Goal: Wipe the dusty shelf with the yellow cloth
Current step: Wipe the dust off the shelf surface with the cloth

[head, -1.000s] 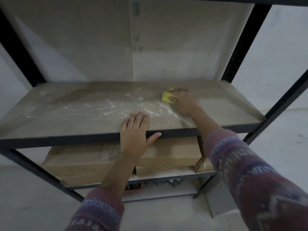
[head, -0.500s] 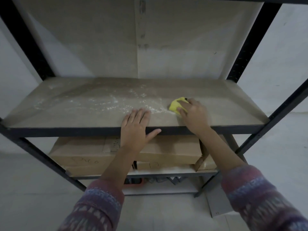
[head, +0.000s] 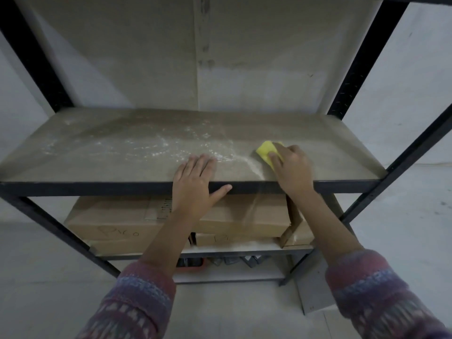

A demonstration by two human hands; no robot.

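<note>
Yellow cloth (head: 267,152): lies on the shelf (head: 342,152), under the fingertips of the right hand (head: 292,170). Its far-left corner pokes out past the fingers.

Risk, dust: the white dust (head: 156,148) is thickest beyond the left hand (head: 195,182) and out to its left. A stroke towards the front would likely push it over the front rail (head: 97,188). A pale streak crosses the rail just left of the right wrist, which looks like dust spilling.

Risk, cloth: it is small and bunched, so it may load up and smear rather than lift.

Risk, coverage: the far corners lie well beyond both hands and could easily be missed.

Cloth look: bright yellow, folded or wadded into a thick pad. It seems soft. No grime is visible on the exposed face, and the underside is hidden.

Right hand: the fingers curl over the cloth and press it down onto the board. The wrist crosses the front rail.

Left hand: it holds nothing. The fingers lie flat and together on the shelf near its front, and the thumb is spread along the rail, probably as a brace.

Shelf to the right of the right hand: it looks dull, with little white on it.

Below both hands: cardboard boxes (head: 117,221) sit on the lower shelf, in the path of any falling dust.

Nearest the camera: patterned knit sleeves (head: 141,304) cover both forearms.
</note>
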